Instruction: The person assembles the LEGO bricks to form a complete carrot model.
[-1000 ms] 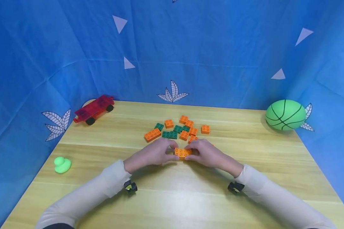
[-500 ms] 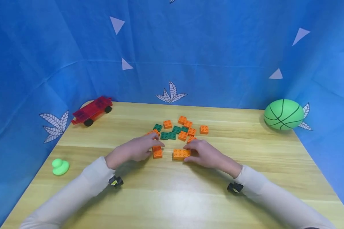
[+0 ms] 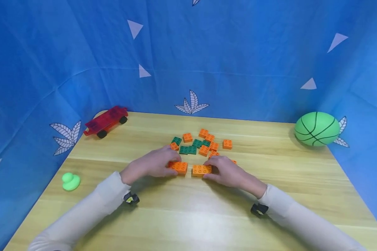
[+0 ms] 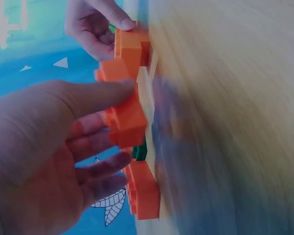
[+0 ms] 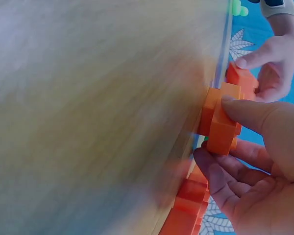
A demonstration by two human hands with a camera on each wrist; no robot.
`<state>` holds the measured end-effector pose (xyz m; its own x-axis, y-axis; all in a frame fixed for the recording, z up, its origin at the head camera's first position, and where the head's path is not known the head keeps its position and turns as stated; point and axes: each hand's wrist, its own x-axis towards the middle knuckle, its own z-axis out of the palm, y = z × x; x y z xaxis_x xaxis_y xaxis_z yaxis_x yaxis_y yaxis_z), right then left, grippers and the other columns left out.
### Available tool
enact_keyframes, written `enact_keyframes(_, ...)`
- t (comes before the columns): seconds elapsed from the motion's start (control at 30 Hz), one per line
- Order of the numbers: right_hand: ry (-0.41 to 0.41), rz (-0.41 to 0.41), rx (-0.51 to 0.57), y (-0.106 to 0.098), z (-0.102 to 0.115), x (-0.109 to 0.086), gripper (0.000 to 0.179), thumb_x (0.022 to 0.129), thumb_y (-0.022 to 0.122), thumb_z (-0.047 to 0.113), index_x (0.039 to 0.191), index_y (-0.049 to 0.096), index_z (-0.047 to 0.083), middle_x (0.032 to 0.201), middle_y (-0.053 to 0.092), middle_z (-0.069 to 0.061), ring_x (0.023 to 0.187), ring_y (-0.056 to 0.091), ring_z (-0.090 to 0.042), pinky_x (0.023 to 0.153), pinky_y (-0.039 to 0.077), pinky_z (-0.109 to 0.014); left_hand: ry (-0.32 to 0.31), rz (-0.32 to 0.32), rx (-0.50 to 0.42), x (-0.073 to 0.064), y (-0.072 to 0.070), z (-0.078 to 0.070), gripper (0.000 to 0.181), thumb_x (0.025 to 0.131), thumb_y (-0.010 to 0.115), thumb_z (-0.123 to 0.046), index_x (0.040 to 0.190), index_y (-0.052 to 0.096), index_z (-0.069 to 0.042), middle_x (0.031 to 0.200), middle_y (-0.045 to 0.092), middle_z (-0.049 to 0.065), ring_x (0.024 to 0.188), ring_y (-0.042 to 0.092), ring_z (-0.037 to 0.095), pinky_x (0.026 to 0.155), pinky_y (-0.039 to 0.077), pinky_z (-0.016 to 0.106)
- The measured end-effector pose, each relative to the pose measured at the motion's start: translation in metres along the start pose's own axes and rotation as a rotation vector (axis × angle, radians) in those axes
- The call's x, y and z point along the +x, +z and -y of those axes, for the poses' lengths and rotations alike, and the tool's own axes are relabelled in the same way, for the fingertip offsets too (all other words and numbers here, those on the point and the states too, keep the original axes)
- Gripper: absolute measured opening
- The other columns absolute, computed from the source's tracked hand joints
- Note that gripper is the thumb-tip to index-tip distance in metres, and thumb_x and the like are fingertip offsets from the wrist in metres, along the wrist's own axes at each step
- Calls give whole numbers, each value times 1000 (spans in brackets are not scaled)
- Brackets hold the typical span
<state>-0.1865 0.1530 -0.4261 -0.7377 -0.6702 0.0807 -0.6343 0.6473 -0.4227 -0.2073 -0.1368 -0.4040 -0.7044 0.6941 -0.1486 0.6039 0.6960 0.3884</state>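
Note:
My left hand pinches an orange toy building brick between thumb and fingers. In the left wrist view that held brick is tilted, its studs facing the fingers. Just to its right, my right hand grips an eight-studded orange block by its right end. This block shows two offset layers in the right wrist view, thumb on one side and fingers on the other. A narrow gap separates the two held pieces. Behind the hands lie loose orange bricks and green bricks.
A red toy vehicle stands at the back left of the wooden table. The light green duck sits at the left edge, and a green ball at the back right. Blue cloth encloses the table's back and sides.
My left hand released the orange block shared with the right hand, moved left to small orange bricks, and now holds a brick back near that block. The right hand kept its grip.

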Motion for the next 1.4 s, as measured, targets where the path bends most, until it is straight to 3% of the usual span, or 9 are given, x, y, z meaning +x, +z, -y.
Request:
enact_keyframes(0.17, -7, -3, 3, -2, -1, 0, 32, 92, 79, 29, 116, 75, 8, 96, 73, 1, 79, 53, -10, 72, 44, -24, 28, -37, -81, 7, 0, -4, 40, 97, 71, -32, 132, 64, -14, 121, 70, -1, 85, 55, 12, 89, 52, 35)
enact_keyframes(0.3, -13, -2, 13, -2, -1, 1, 31, 92, 79, 28, 115, 75, 8, 94, 72, 1, 77, 51, -9, 70, 42, -23, 48, -59, -121, 12, 3, -7, 41, 99, 70, -33, 135, 63, -15, 131, 69, 1, 75, 54, 8, 88, 53, 32)
enact_keyframes(0.4, -12, -2, 18, -3, -2, 1, 31, 92, 79, 28, 115, 75, 8, 95, 72, 0, 77, 52, -10, 69, 42, -23, 60, -61, -141, 15, 5, -9, 43, 99, 70, -35, 136, 62, -15, 131, 69, 0, 67, 52, 10, 79, 52, 30)
enact_keyframes(0.53, -12, -1, 26, -3, -2, 1, 30, 92, 79, 28, 115, 75, 9, 94, 73, 1, 77, 53, -11, 69, 42, -22, 61, -66, -148, 20, 8, -14, 45, 98, 71, -37, 138, 63, -16, 134, 69, 0, 71, 55, 9, 81, 54, 30)
enact_keyframes(0.73, -19, -5, 36, -3, -3, 2, 30, 91, 79, 29, 114, 76, 10, 95, 73, 1, 76, 55, -9, 69, 44, -22, 42, -39, -171, 24, 15, -17, 45, 96, 72, -35, 137, 65, -18, 131, 71, -2, 57, 44, 7, 78, 52, 29)
enact_keyframes(0.87, -30, -10, 42, -4, -4, 1, 30, 91, 80, 29, 113, 76, 10, 94, 74, 1, 75, 55, -9, 69, 45, -22, 75, -45, -163, 25, 16, -19, 42, 97, 72, -33, 135, 66, -16, 132, 71, -1, 69, 55, 5, 89, 55, 30)
enact_keyframes(1.1, -41, -10, 40, -5, -4, 6, 30, 90, 81, 28, 112, 76, 9, 89, 71, 2, 71, 50, -9, 66, 42, -21, 110, -86, -140, 26, 17, -21, 42, 96, 71, -29, 136, 67, -14, 127, 73, 1, 93, 66, 8, 81, 53, 25)
enact_keyframes(1.4, -17, 9, 49, -2, -5, 5, 28, 89, 81, 30, 109, 77, 12, 83, 66, 6, 70, 51, -13, 63, 39, -21, 85, -70, -146, 27, 22, -21, 44, 98, 70, -35, 139, 66, -20, 124, 73, -3, 96, 64, 7, 81, 52, 26)
